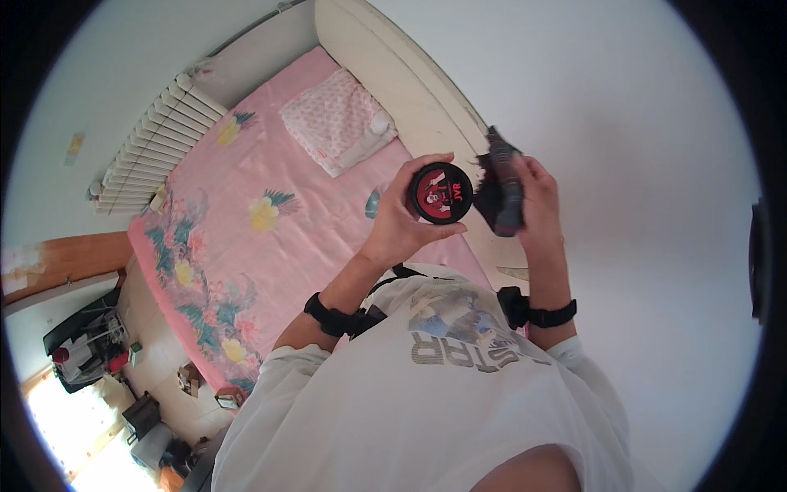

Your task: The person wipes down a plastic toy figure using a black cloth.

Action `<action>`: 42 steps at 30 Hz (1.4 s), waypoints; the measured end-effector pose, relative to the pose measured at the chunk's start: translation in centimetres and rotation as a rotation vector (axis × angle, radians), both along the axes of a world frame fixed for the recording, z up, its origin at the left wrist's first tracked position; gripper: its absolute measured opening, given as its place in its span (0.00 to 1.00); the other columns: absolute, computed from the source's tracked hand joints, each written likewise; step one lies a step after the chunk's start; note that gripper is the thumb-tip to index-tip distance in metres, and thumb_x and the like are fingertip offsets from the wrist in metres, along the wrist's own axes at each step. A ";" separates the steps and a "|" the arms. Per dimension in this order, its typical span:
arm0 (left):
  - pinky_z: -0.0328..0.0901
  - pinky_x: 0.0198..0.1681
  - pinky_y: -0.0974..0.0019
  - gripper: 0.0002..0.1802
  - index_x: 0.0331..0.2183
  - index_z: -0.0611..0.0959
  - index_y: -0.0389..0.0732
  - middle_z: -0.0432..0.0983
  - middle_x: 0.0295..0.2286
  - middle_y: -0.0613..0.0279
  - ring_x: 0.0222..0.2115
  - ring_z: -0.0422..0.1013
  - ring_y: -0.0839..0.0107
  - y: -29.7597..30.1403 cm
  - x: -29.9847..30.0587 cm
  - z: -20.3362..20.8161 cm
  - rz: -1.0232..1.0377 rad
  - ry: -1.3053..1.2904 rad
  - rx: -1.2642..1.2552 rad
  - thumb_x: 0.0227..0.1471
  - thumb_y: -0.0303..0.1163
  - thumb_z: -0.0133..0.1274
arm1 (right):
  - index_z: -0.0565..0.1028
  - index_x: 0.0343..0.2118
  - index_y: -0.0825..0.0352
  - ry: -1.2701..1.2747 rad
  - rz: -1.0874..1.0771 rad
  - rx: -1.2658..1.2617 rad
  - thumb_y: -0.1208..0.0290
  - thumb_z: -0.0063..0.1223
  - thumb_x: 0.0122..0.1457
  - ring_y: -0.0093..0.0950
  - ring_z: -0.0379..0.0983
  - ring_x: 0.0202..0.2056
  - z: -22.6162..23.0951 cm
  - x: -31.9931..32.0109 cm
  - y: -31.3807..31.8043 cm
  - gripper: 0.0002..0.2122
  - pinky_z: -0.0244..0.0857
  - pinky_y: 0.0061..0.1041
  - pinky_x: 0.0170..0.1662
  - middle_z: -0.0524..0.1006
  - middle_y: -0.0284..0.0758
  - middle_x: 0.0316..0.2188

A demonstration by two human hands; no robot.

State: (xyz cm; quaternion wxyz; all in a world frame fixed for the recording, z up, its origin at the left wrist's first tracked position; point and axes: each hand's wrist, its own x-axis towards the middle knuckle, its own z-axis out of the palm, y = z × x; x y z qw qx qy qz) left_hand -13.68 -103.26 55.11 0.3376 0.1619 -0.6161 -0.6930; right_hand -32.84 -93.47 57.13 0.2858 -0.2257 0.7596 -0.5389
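My left hand grips a round black tub by its sides, fingers curled along one edge and thumb below. The tub's face, black and red with a printed figure, is turned up toward me. Close to its right side, my right hand is closed around a dark grey and black thing. That thing is long and uneven, with a ragged or bristly edge toward the tub; its kind cannot be made out, as it is partly blurred and covered by the fingers. Whether the two things touch is unclear.
Beyond my hands lies a bed with a pink flowered sheet, a folded pale pink cloth and a cream headboard. A white radiator lines the wall. Bags and boxes lie on the floor at lower left.
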 end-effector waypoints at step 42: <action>0.60 0.61 0.58 0.29 0.55 0.73 0.46 0.74 0.49 0.64 0.52 0.68 0.66 1.4 -2.9 -2.6 -0.339 0.249 0.952 0.59 0.53 0.52 | 0.69 0.55 0.68 0.921 0.314 -0.271 0.66 0.59 0.55 0.47 0.67 0.51 2.2 5.3 -0.8 0.25 0.64 0.40 0.55 0.70 0.45 0.52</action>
